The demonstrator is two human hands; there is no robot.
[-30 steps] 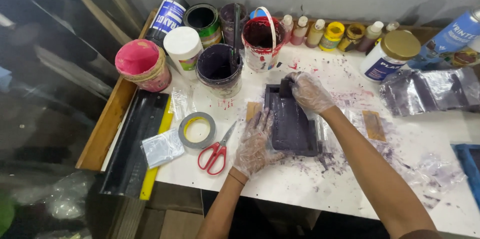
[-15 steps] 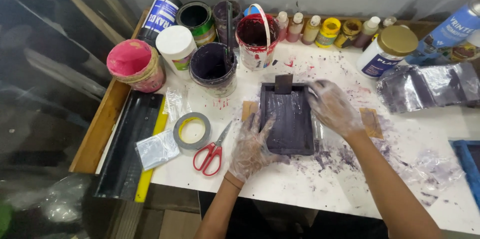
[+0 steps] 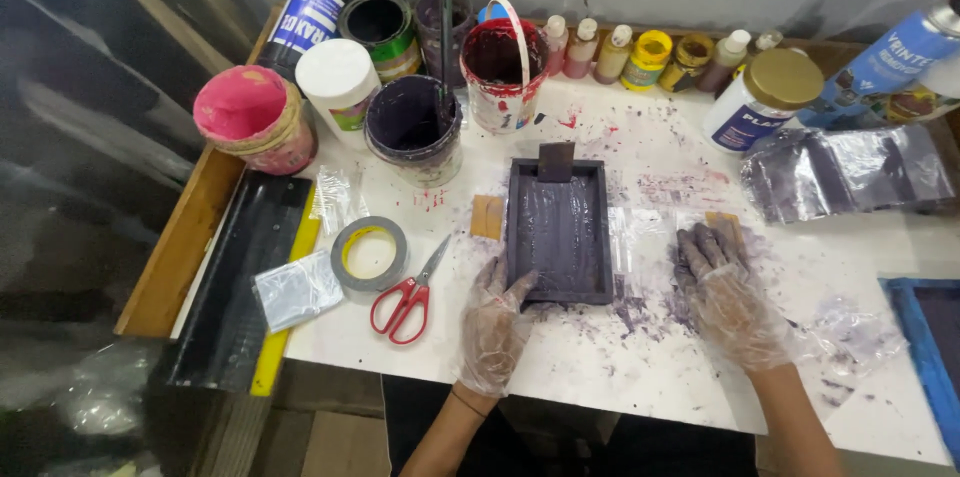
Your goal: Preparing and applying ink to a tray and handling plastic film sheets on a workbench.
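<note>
At the middle of the white, paint-spattered tabletop (image 3: 600,377) lies a dark rectangular tray (image 3: 559,229) coated with purple ink; the gloved left hand (image 3: 493,322) steadies its near left corner, fingers spread apart and clamped on nothing. The gloved right hand (image 3: 728,289) rests flat beside a small wooden block (image 3: 722,224), fingers loosely apart. Holding the tray well likely means pressing it level (the wet film could run). Behind, an open purple-stained tub (image 3: 413,127) and red-stained bucket (image 3: 502,69) look nearly empty
</note>
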